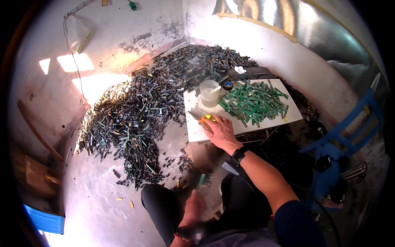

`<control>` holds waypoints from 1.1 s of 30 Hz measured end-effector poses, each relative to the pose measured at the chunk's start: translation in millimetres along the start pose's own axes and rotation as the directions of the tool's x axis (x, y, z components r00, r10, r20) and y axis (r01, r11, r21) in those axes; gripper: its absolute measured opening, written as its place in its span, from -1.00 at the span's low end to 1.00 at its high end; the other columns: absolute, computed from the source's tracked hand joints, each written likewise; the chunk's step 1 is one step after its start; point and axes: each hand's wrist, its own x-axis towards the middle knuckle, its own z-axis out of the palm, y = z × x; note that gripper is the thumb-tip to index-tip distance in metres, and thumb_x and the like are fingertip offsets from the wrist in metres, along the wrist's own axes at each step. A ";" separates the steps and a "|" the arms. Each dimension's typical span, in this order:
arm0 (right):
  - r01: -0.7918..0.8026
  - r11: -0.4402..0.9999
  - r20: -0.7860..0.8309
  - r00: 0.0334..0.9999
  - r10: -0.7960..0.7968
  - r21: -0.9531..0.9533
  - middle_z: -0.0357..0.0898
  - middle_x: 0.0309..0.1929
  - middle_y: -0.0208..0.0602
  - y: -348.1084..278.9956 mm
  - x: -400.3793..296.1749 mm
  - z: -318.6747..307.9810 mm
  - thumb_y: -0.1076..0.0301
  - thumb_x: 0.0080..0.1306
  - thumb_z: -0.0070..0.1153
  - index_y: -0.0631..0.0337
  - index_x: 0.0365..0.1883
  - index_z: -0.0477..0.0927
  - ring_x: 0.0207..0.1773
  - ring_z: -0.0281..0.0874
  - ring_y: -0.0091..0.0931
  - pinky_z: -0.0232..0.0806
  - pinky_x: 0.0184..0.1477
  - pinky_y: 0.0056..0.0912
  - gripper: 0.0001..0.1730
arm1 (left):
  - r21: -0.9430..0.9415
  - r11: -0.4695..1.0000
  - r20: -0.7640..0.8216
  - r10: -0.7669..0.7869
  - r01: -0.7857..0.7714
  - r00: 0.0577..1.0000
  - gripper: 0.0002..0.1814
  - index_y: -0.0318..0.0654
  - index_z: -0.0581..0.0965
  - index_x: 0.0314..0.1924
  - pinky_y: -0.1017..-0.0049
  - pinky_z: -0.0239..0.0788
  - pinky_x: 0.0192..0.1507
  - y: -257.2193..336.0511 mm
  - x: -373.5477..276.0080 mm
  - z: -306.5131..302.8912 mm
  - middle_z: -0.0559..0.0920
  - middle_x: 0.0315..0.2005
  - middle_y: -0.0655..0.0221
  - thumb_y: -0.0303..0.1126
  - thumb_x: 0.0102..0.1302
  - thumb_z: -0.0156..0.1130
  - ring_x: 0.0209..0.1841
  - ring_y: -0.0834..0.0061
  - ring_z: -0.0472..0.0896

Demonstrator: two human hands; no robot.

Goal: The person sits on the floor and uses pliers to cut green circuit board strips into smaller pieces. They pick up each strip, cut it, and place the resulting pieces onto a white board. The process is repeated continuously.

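My right hand rests at the near left part of a white-topped table, its fingers over the orange and yellow handles of hand tools; whether it grips them is hidden. Between my knees, my left hand is blurred, and a green strip shows just beyond its fingertips; I cannot tell if they touch. A pile of narrow green circuit boards lies on the table. Beside it stand a translucent plastic cup with a white utensil in it and a roll of black tape.
A large heap of dark electronic strips covers the floor behind and left of the table. A blue metal frame stands at the right, and a blue container at the lower left. Small yellow pieces lie on the floor.
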 end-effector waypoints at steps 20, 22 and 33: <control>-0.136 0.899 -0.289 0.918 0.273 0.417 0.61 -0.49 -0.18 13.4 89.0 -52.8 0.22 0.29 0.11 0.21 -0.13 0.59 -0.44 0.59 -0.32 0.39 -0.38 -0.31 -0.72 | 0.024 0.992 0.032 0.119 -0.120 0.992 -0.53 -0.08 0.29 -0.54 0.57 0.00 -0.65 104.3 59.4 31.8 0.24 -0.71 0.50 0.06 0.44 -0.07 -0.71 0.60 0.14; -0.157 0.872 -0.304 0.896 0.323 0.464 0.59 -0.57 -0.23 -0.1 79.2 -72.4 0.32 0.33 0.08 0.26 -0.18 0.60 -0.54 0.53 -0.53 0.33 -0.47 -0.50 -0.79 | -0.017 0.990 0.003 0.142 -0.142 0.990 -0.52 -0.07 0.29 -0.54 0.57 0.00 -0.66 101.0 65.4 26.8 0.24 -0.71 0.50 0.07 0.44 -0.06 -0.71 0.60 0.14; -0.216 0.750 -0.249 0.856 0.454 0.625 0.46 -0.60 -0.46 21.5 37.2 -72.9 0.47 0.25 0.05 0.37 -0.16 0.60 -0.54 0.32 -0.76 0.20 -0.51 -0.64 -0.78 | -0.031 0.988 0.014 0.150 -0.149 0.989 -0.51 -0.08 0.30 -0.58 0.60 -0.05 -0.66 100.4 57.4 14.5 0.25 -0.74 0.55 0.03 0.47 -0.11 -0.71 0.66 0.15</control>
